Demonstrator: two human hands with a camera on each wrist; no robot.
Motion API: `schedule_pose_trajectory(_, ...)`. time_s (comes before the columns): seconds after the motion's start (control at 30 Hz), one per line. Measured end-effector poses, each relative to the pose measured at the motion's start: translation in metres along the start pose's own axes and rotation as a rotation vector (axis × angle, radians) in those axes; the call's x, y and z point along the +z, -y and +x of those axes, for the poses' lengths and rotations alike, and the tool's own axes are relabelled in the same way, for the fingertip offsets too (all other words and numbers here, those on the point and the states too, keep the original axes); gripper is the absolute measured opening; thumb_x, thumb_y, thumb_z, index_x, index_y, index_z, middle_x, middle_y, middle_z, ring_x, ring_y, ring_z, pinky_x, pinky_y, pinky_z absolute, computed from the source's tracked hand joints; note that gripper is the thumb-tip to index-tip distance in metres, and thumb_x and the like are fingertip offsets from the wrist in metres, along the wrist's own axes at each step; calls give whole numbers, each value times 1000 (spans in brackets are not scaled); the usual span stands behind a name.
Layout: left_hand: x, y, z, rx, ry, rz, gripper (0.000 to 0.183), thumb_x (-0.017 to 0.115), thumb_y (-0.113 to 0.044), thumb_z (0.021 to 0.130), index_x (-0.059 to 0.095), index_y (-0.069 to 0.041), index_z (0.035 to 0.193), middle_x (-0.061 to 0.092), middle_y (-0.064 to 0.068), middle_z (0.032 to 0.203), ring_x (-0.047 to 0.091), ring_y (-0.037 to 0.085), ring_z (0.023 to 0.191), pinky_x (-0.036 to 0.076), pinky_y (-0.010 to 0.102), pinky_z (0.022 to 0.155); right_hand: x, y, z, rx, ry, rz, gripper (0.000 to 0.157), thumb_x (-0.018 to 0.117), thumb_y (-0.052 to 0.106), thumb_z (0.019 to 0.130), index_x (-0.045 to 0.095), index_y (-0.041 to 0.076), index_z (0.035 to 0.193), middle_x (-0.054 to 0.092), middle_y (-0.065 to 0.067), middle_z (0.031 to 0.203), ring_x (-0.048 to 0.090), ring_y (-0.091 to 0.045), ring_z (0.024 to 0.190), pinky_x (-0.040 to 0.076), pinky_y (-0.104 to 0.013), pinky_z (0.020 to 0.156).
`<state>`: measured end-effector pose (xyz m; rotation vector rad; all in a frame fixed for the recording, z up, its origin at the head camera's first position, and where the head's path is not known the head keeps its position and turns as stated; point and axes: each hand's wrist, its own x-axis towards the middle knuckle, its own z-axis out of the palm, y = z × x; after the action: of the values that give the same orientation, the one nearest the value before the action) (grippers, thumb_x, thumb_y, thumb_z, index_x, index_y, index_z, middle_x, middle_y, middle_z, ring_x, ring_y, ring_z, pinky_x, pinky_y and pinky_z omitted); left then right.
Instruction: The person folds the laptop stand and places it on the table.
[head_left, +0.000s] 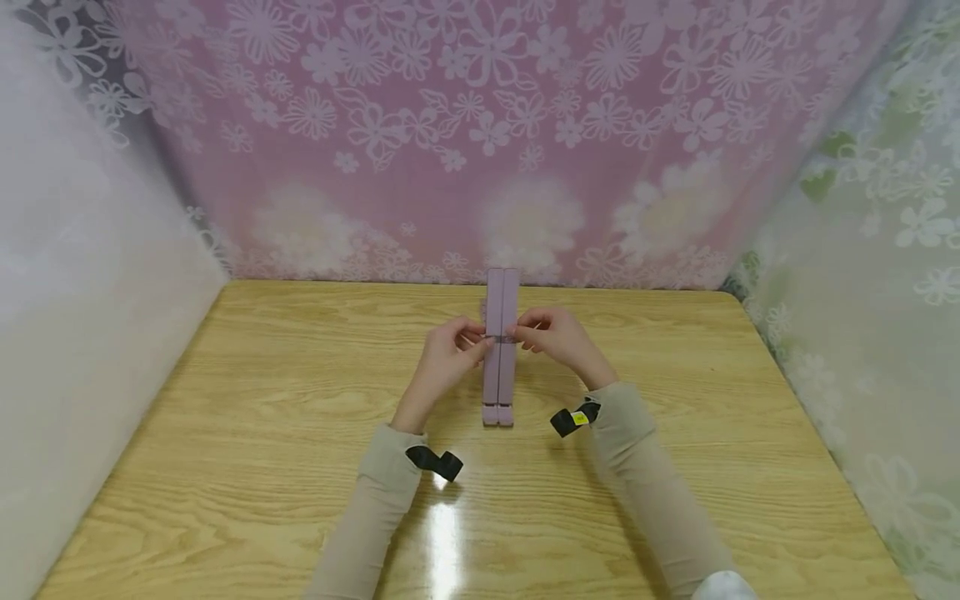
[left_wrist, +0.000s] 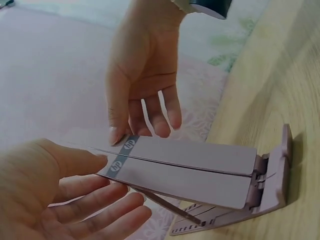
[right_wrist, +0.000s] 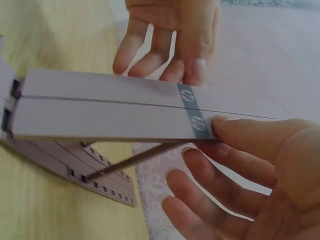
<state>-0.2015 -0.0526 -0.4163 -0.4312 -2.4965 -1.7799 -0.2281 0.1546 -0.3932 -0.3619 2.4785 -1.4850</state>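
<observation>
A mauve folding laptop stand (head_left: 491,375) stands on the table, its two narrow arms lying side by side and sloping up toward the back. Its lipped front end (left_wrist: 274,182) is low on the wood. My left hand (head_left: 442,360) pinches the left arm near the grey hp band (right_wrist: 194,111), thumb on top and fingers beneath. From the right, my right hand (head_left: 561,340) pinches the other arm at the same band. Under the arms, a slanted support strut (right_wrist: 137,159) reaches down to the notched base (right_wrist: 107,185).
The wood-grain table (head_left: 285,433) runs back to a pink flowered curtain (head_left: 420,167). Pale coverings hang at left and right. A black wrist camera (head_left: 438,462) is strapped at the left cuff and another camera (head_left: 570,421) at the right.
</observation>
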Motion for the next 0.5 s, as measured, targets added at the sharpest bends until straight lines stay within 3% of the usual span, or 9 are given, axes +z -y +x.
schedule_pose_trajectory(0.13,-5,-8,1,36,3,130,16,67,-16,87,68,-7,101,64,2,82,58,15,71,50,28,61,-9,6,3,-10,7,-46,27,63,30,90,70,7,101,67,-13,92,63,-34,81,52,-51,75)
schedule_pose_trajectory(0.33,-13,-22,1,132,-5,200,17,66,-17,88,68,-7,101,64,2,82,60,13,70,51,26,63,-22,14,5,-61,-15,-79,32,60,33,92,67,7,110,66,-18,96,63,-20,77,54,-34,69)
schedule_pose_trajectory(0.5,-19,-30,-2,236,-4,257,16,66,-16,88,67,-6,100,64,1,84,60,11,71,51,25,62,-31,17,7,-190,-79,-120,33,58,26,94,63,5,119,66,-17,102,64,-24,83,54,-38,71)
